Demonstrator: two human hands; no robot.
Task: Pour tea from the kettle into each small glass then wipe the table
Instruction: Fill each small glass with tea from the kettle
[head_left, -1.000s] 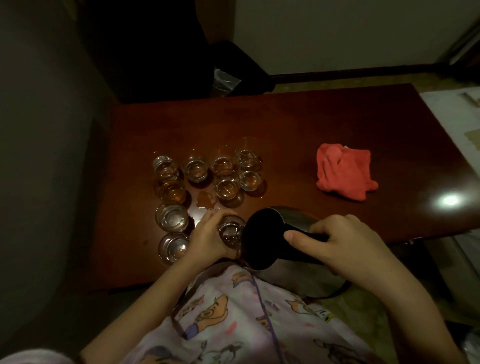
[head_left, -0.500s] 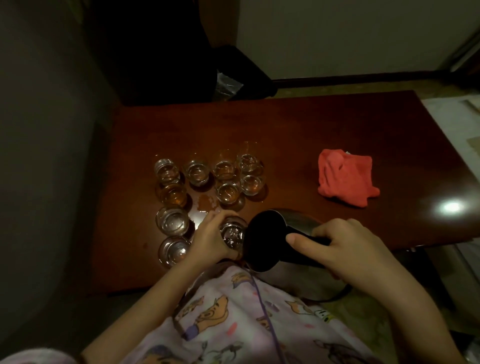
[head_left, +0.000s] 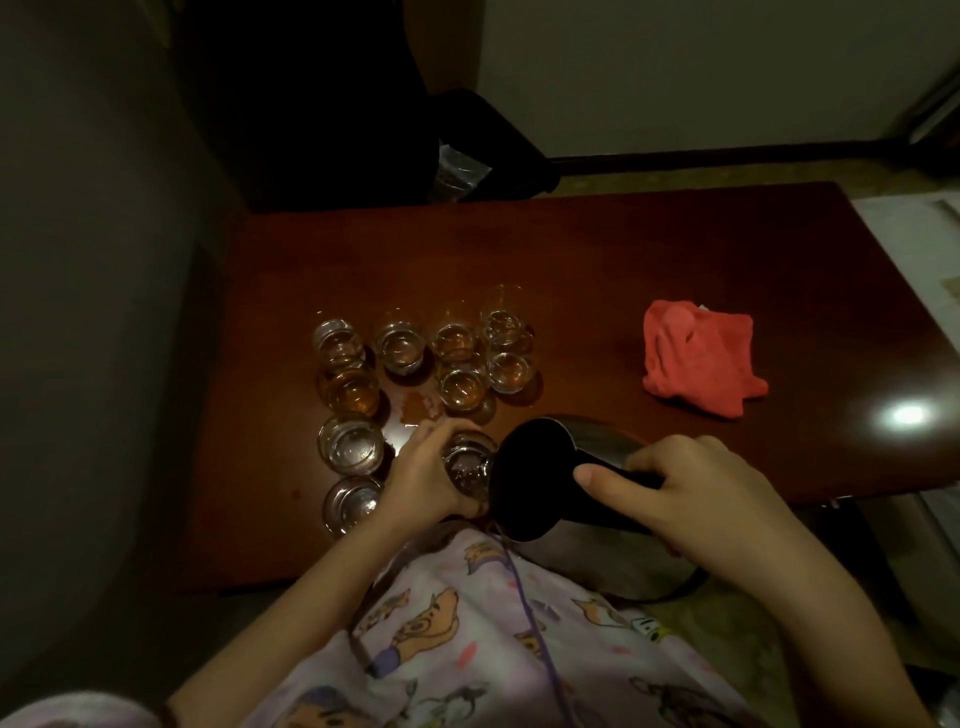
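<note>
Right now the left hand (head_left: 421, 480) wraps around a small glass (head_left: 467, 465) near the front edge of the surface (head_left: 597, 270), fingers curled on its side. Just to the right of that glass, the right hand (head_left: 691, 493) grips the black handle of the kettle (head_left: 540, 480), which is tipped over with its dark mouth right against the glass. Beyond the held glass stands the cluster of other glasses (head_left: 457, 384), several showing amber tea, with two clear ones (head_left: 350, 447) just left of it. A small spill (head_left: 421, 408) sits on the wood between them. Well off to the right of the cluster lies a crumpled red cloth (head_left: 698, 358).
</note>
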